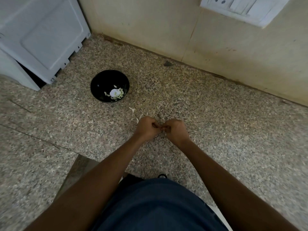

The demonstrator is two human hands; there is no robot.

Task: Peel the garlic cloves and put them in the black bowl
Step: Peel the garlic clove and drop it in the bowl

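Observation:
The black bowl (109, 86) stands on the speckled granite counter (66, 124), left of and beyond my hands. Several pale peeled garlic cloves (116, 93) lie in its bottom. My left hand (147, 129) and my right hand (175, 130) meet fingertip to fingertip over the counter, fingers curled and pinching something small between them. That thing is almost wholly hidden by the fingers, so I cannot see the clove itself. Thin white garlic skins (132, 109) lie scattered on the counter just beyond my hands.
A white appliance (41, 39) stands at the back left, close behind the bowl. A cream wall (166, 25) runs along the back, with a white switch plate (241, 9) at top right. The counter's front edge sits near my blue-clothed body.

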